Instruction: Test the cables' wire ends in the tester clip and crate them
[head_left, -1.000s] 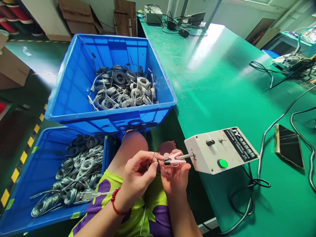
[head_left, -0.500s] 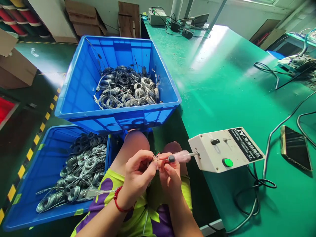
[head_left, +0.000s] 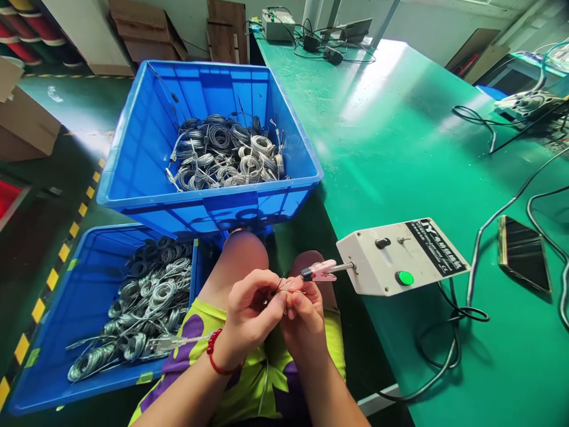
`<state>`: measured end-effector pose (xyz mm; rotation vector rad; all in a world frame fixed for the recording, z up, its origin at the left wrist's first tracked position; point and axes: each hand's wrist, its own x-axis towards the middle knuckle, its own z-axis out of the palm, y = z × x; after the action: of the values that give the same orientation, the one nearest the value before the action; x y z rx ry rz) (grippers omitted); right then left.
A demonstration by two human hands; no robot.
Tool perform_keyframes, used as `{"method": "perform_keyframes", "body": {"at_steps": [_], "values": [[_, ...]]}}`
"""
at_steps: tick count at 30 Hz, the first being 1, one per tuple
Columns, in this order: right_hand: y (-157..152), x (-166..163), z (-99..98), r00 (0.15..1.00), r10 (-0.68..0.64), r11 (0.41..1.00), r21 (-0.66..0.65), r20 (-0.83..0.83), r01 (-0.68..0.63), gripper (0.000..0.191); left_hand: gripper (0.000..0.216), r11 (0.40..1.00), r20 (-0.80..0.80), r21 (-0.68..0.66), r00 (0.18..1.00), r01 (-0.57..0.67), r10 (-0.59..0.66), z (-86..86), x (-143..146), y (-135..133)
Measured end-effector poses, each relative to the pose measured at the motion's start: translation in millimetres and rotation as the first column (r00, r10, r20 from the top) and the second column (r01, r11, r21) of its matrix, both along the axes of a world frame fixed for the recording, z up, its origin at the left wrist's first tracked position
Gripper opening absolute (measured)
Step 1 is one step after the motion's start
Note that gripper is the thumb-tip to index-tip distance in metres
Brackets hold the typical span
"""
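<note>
Over my lap, my left hand and my right hand meet fingertip to fingertip, both pinching the thin coloured wire ends of a cable. A braided silver cable trails left from my left wrist toward the lower bin. Just above my right hand, a small pink clip sticks out on a metal shaft from the side of a white control box with a green button; neither hand touches the clip.
An upper blue bin holds several coiled silver cables; a lower blue bin on the floor holds more. The green bench carries a phone, black cords and devices at the far end. Cardboard boxes stand at left.
My right hand has let go of the pink clip and dropped below it, joining my left hand on the wire ends. The view has shifted slightly.
</note>
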<state>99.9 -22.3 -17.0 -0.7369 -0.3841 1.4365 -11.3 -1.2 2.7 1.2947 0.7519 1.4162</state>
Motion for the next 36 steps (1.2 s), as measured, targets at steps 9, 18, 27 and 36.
{"method": "perform_keyframes", "body": {"at_steps": [9,18,27,36], "values": [[14,27,-0.9,0.975,-0.168,0.985,0.068,0.145,0.160,0.050,0.009,0.994,-0.055,0.056,0.993,-0.098,0.101,-4.3,1,6],[24,35,-0.4,0.995,-0.098,0.993,0.075,0.035,0.095,0.041,0.007,0.996,0.018,0.048,0.997,-0.077,0.076,-5.3,8,13],[24,34,3.1,0.996,-0.080,0.997,0.020,-0.031,0.081,0.033,0.002,0.998,0.016,-0.009,0.998,-0.059,0.059,-5.6,12,13],[22,34,-2.8,0.998,-0.070,0.996,0.047,0.001,0.070,0.039,0.004,0.998,-0.004,-0.005,0.998,-0.056,0.056,-7.2,11,12]]}}
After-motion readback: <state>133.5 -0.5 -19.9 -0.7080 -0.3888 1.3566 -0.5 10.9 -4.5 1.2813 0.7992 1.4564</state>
